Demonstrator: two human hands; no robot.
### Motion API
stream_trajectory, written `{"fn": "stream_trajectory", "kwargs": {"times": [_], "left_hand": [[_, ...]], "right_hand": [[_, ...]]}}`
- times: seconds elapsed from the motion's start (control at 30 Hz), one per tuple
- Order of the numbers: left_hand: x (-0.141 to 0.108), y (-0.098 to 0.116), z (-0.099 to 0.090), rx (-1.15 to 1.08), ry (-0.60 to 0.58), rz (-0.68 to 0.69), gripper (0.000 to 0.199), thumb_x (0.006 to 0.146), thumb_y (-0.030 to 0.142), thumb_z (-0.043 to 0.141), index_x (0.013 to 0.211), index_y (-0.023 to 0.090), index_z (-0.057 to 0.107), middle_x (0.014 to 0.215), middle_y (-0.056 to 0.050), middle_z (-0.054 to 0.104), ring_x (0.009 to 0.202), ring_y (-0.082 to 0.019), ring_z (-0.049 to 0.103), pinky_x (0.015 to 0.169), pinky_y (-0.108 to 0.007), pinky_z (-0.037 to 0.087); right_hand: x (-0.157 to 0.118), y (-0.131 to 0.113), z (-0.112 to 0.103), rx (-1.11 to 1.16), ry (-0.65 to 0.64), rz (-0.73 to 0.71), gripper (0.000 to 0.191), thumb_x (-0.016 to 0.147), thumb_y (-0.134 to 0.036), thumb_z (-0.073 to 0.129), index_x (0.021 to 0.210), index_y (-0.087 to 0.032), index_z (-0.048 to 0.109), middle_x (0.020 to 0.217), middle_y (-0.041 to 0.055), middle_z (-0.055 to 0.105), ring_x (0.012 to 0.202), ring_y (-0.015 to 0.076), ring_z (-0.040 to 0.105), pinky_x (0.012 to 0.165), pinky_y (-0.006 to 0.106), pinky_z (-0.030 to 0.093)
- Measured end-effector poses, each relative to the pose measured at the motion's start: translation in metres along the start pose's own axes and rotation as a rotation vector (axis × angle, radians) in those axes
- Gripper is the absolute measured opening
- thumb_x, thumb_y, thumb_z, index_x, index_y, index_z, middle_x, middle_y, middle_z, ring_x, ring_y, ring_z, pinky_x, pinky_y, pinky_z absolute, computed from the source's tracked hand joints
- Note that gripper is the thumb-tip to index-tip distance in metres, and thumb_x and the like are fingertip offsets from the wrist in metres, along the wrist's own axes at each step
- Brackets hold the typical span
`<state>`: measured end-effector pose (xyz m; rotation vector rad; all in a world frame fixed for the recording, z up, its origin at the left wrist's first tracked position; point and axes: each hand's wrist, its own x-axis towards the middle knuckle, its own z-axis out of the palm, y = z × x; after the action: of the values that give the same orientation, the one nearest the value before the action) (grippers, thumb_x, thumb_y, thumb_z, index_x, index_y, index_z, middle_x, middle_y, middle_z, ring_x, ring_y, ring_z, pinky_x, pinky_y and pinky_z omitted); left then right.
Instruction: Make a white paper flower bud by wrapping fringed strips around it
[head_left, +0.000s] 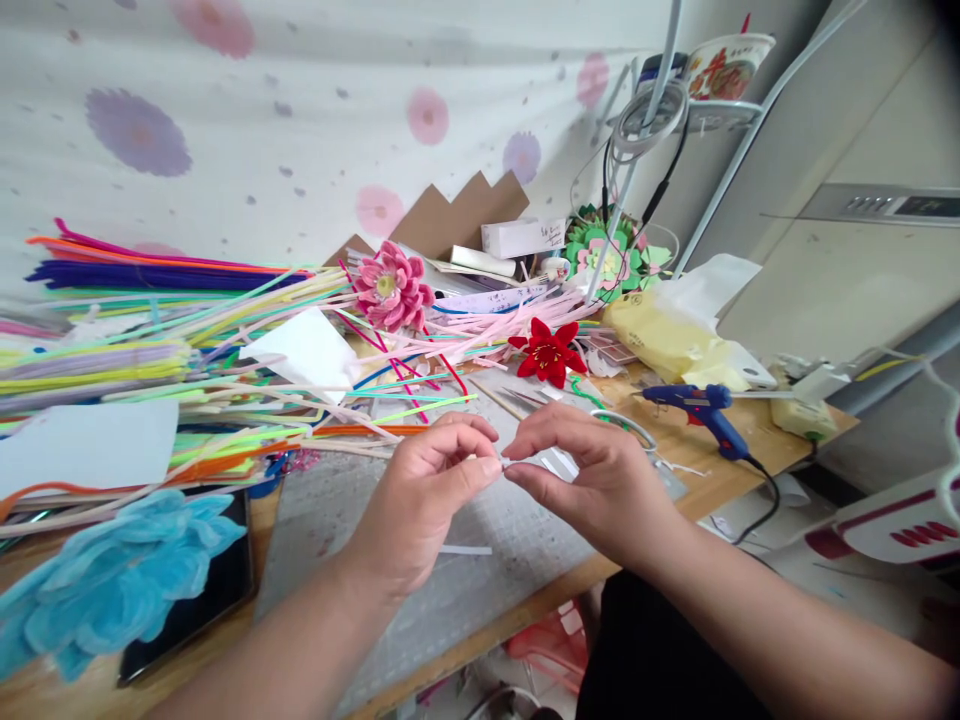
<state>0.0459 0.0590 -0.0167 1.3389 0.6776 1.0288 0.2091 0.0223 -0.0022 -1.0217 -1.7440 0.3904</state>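
Above the grey cutting mat (315,540), my left hand (427,490) and my right hand (592,475) meet at the fingertips. Both pinch a tiny whitish piece (504,462) between thumb and forefinger; most of it is hidden by the fingers. A white strip (466,550) lies on the mat below my left hand. Just beyond the hands are a red fuzzy flower (550,352) and scissors, partly covered by my right hand.
Bundles of coloured fuzzy stems (172,275) fill the left and back. A pink flower (391,287) stands behind. A blue flower (120,580) rests on a dark tablet (217,580) at left. A blue glue gun (697,405) lies at right, its cord over the table edge.
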Motion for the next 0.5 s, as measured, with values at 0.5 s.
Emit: {"fn": "stream_trajectory", "kwargs": {"times": [0.5], "left_hand": [[0.0004, 0.0005, 0.0010, 0.063, -0.017, -0.017, 0.010, 0.071, 0.022, 0.064, 0.061, 0.020, 0.064, 0.089, -0.003, 0.057, 0.091, -0.021, 0.051, 0.084, -0.032, 0.037]], "right_hand": [[-0.0025, 0.0012, -0.0005, -0.033, 0.003, -0.081, 0.012, 0.074, -0.010, 0.070, 0.078, -0.021, 0.069, 0.074, 0.0027, 0.066, 0.069, 0.0152, 0.062, 0.063, 0.028, 0.050]]}}
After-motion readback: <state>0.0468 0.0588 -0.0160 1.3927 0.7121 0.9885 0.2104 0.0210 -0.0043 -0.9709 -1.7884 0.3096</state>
